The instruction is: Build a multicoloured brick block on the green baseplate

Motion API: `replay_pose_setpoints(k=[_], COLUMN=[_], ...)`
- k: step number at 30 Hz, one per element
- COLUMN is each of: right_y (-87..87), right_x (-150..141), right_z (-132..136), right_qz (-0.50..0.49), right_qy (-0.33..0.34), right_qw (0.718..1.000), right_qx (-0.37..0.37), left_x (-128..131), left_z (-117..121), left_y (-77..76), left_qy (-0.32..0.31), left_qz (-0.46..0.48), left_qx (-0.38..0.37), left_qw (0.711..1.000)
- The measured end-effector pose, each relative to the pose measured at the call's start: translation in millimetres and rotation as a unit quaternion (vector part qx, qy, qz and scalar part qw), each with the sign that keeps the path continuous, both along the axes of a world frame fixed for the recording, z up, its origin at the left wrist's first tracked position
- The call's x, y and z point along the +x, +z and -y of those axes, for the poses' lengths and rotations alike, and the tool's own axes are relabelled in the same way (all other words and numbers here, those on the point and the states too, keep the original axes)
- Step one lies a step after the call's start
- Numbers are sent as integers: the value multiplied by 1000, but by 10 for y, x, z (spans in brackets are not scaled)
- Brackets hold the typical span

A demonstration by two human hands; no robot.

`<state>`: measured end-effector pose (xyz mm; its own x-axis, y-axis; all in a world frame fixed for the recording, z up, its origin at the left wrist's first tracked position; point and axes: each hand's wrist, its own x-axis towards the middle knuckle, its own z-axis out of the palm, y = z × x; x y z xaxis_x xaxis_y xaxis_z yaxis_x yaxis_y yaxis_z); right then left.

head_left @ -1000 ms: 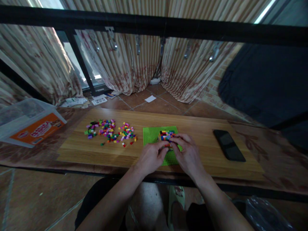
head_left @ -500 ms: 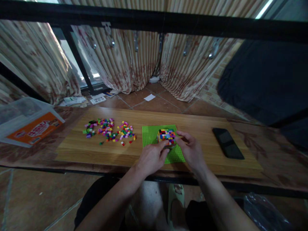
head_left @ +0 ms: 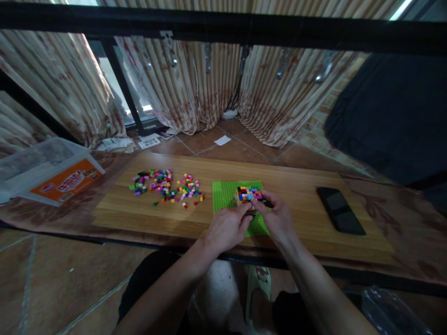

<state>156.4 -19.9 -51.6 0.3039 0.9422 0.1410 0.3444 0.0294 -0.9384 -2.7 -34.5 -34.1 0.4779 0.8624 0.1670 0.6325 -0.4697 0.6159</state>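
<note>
A multicoloured block of toy bricks (head_left: 248,192) stands on the green studded baseplate (head_left: 222,197). My left hand (head_left: 226,228) grips its near side, with the index finger along the top edge and the thumb lower down. Around the block's right side curl the fingers of my right hand (head_left: 279,217), its thumb pressing at the near top edge beside the left index finger. Both hands hide most of the block's front and right faces. Whether a loose brick sits under the fingertips is too small to tell.
Loose toy bricks (head_left: 162,182) lie scattered on the wooden board (head_left: 174,221) to the left. A black phone (head_left: 340,210) rests at the right. Further left stands a clear plastic bin (head_left: 52,174) with an orange label. A dark rail (head_left: 223,29) crosses above, before curtains.
My right hand has closed in on the block, its thumb now at the near top edge by the left fingers. The whole view has shifted slightly, so everything sits further right.
</note>
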Motion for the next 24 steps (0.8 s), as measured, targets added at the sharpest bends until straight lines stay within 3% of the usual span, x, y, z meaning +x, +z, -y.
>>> replay_pose_setpoints(k=[11, 19, 24], right_y=[-123, -138, 27], right_x=[9, 52, 1], right_z=[-61, -10, 79], right_qz=[10, 38, 165], right_qy=[11, 11, -24], right_qw=[1000, 999, 985], right_qx=[12, -1, 44], left_x=[-92, -362, -561], left_z=[-15, -196, -318], left_y=[10, 24, -55], left_qy=[13, 162, 238], left_qz=[24, 39, -44], left_qx=[-5, 20, 20], left_qw=[1000, 986, 970])
